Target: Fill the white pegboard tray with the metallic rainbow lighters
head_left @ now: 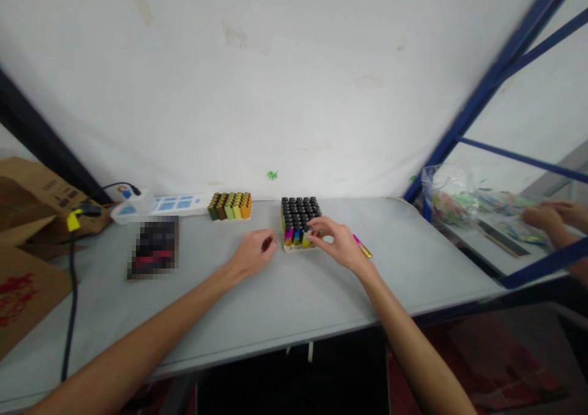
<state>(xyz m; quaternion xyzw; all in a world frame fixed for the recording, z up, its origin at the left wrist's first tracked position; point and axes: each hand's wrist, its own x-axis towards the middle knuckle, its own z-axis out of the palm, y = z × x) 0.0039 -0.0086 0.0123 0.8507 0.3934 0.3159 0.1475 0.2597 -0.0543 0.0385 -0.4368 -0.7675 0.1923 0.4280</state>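
A block of lighters (pixel 301 209) with black tops and bright, multicoloured bodies stands upright in a pale tray (pixel 294 249) on the table. My right hand (pixel 339 242) is at the tray's front right corner, thumb and fingertips closed around a yellowish lighter (pixel 306 240) in the front row. Left of the tray, my left hand (pixel 252 252) rests near the tabletop with its fingers curled. Something dark shows inside that curl, but I cannot make out what it is. A pink and yellow lighter (pixel 362 246) lies on its side beyond my right wrist.
A second group of lighters (pixel 229 206) stands near the wall, beside a white power strip (pixel 179 204). A blurred-out dark item (pixel 155 247), a cardboard box (pixel 32 268) and a black cable (pixel 71 304) are left. Behind the blue frame (pixel 487 90), another person's hands (pixel 551 216) show.
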